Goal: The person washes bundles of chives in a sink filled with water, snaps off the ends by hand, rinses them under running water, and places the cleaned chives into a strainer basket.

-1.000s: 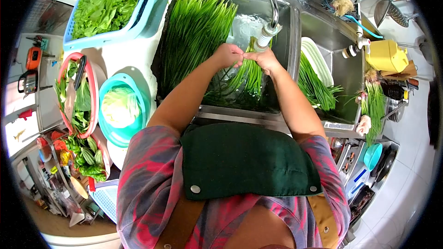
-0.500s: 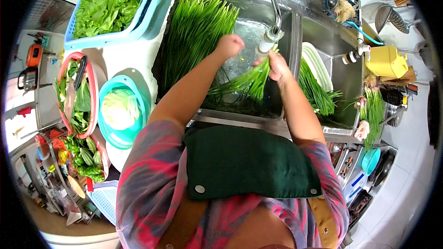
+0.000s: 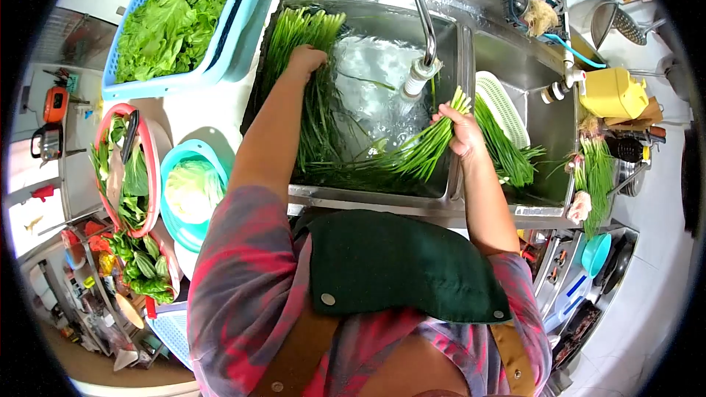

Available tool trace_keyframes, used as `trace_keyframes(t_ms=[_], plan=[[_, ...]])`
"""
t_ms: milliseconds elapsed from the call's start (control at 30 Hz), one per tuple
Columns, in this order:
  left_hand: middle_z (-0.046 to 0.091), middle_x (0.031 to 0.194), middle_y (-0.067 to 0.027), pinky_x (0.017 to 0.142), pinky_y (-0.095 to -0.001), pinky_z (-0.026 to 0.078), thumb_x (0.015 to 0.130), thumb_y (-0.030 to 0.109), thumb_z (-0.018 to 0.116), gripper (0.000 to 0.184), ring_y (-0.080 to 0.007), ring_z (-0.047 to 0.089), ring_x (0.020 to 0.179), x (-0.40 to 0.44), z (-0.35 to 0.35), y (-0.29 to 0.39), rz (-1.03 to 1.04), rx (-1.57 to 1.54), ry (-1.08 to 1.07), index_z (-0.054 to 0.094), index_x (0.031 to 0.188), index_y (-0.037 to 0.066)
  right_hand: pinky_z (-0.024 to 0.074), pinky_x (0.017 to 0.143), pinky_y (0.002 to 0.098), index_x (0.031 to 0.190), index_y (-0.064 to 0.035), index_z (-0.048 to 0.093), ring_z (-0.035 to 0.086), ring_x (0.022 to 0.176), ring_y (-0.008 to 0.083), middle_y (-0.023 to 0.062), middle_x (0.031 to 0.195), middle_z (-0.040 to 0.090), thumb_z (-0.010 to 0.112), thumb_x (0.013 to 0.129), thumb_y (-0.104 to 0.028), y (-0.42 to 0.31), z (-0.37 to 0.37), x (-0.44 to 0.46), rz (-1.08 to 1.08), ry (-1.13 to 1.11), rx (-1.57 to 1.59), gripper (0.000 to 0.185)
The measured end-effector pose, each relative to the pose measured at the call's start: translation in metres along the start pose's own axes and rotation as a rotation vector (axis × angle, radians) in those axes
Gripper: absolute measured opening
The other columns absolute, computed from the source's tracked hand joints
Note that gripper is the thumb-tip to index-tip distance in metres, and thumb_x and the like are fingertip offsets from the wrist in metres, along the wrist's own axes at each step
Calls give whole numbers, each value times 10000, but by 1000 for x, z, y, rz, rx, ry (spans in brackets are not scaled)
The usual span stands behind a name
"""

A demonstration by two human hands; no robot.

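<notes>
A large heap of green chives (image 3: pixel 300 28) lies along the left side of the water-filled left sink basin (image 3: pixel 448 37). My left hand (image 3: pixel 307 59) is on the heap, its fingers curled into the stalks and partly hidden by them. My right hand (image 3: pixel 463 131) is closed round a smaller bunch of chives (image 3: pixel 423 148) near the basin's right wall. The pale cut ends stick up above my fingers, and the leaves trail left and down toward the water. Between my hands, water runs from the faucet (image 3: pixel 419 77) into the basin.
In the right basin (image 3: pixel 544 73) are a pale green basket (image 3: pixel 502 106) and more chives (image 3: pixel 504 148). Leafy greens (image 3: pixel 176 18) fill a blue basket at the left, above a turquoise bowl (image 3: pixel 193 231) of cabbage. A yellow jug (image 3: pixel 614 93) stands right of the sink.
My left hand has moved left and up onto the heap, whose stalks are now pushed closer to the left wall. My right hand has shifted right and down from the faucet with its bunch.
</notes>
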State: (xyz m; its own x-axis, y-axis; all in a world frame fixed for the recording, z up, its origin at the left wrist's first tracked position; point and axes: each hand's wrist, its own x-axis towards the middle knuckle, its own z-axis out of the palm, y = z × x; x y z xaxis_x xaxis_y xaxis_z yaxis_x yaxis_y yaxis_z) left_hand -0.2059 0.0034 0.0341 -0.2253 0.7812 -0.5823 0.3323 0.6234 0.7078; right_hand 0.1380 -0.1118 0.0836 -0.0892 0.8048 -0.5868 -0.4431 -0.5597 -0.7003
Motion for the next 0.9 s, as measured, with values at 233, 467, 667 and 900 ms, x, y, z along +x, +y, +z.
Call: trace_keyframes(t_ms=[233, 467, 667, 900], plan=[[400, 1246, -168, 903, -317, 302, 634, 83, 624, 757, -246, 364, 1147, -87, -13, 26, 136, -267, -286, 266, 1294, -21, 470, 611, 296, 909, -21, 554, 552, 627, 168, 78, 781, 592, 584, 730, -31, 13, 44, 16, 55, -163, -71, 182], [582, 860, -77, 699, -272, 421, 721, 107, 643, 301, -127, 533, 805, -91, 57, -13, 589, -41, -616, 504, 978, 34, 435, 563, 278, 799, -22, 585, 539, 603, 151, 59, 677, 579, 612, 733, -99, 40, 61, 41, -124, -171, -72, 105], [592, 914, -181, 757, -324, 419, 818, 334, 500, 385, -259, 566, 841, -116, 68, -1, 670, 444, -615, 552, 1019, 10, 441, 621, 298, 898, -4, 533, 514, 626, 168, 74, 713, 541, 559, 784, -165, 38, 27, 36, 84, -368, 56, 199], [617, 736, -81, 579, -268, 446, 767, 312, 538, 283, -143, 560, 621, -81, 35, 47, 406, 299, -633, 621, 881, 67, 439, 634, 324, 858, -40, 516, 504, 620, 177, 52, 699, 511, 571, 780, -235, 37, 9, 30, 96, -345, 194, 217]])
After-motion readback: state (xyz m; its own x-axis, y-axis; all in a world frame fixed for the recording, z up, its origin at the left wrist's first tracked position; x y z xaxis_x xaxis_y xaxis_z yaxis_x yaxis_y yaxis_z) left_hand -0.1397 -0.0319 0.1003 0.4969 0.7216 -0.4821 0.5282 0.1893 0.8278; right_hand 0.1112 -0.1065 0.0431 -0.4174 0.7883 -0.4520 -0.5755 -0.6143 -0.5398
